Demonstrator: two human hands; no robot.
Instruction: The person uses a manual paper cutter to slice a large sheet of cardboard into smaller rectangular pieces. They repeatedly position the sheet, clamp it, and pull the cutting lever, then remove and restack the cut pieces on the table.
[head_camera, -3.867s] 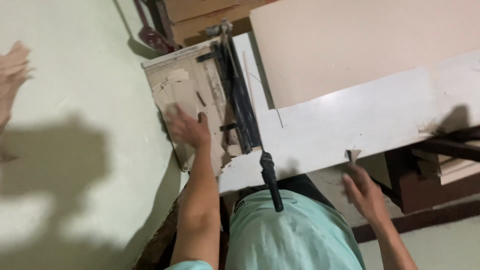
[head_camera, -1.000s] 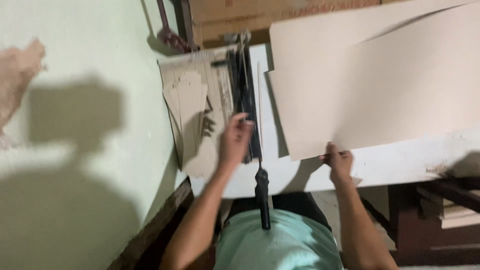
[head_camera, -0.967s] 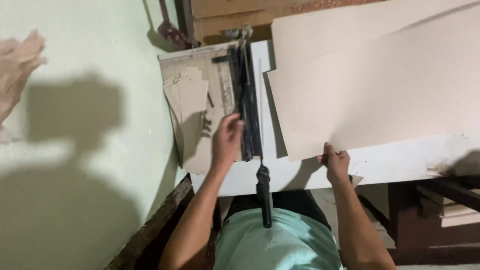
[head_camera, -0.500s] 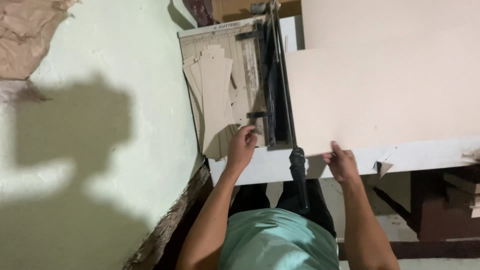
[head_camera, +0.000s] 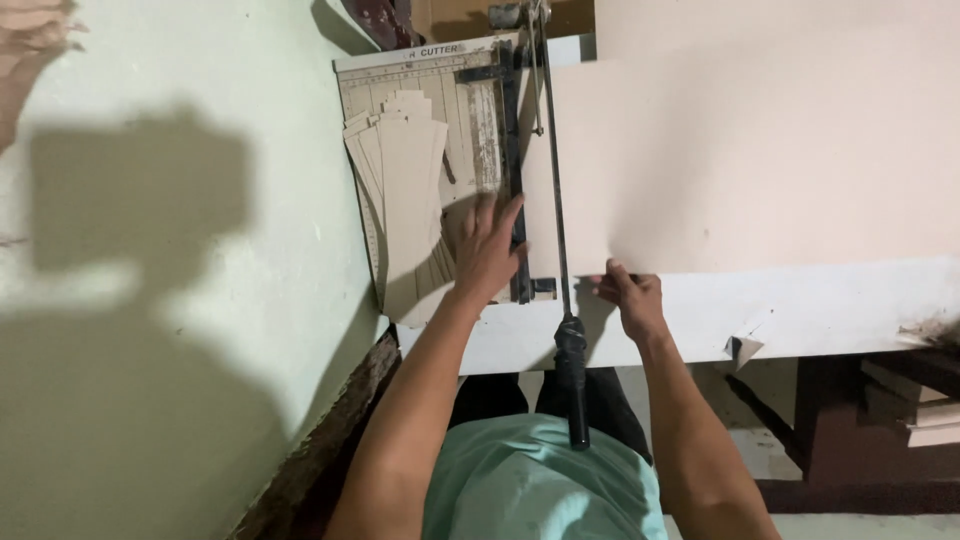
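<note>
While left hand (head_camera: 487, 250) presses flat, right hand (head_camera: 630, 300) pinches cardboard sheet (head_camera: 760, 150), cut off.

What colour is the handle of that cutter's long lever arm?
Black; the handle shows best in the head view, hanging off the table edge toward the person.

My tabletop (head_camera: 820, 310) is white, the big sheet (head_camera: 760, 140) and cut strips (head_camera: 410, 200) pale tan, the cutter arm (head_camera: 555, 200) black-handled, my shirt (head_camera: 540, 480) mint green, the wall (head_camera: 180, 300) pale green.

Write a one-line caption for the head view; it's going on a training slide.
Left hand pressing on a paper cutter, right hand gripping a large card sheet's near edge.
</note>
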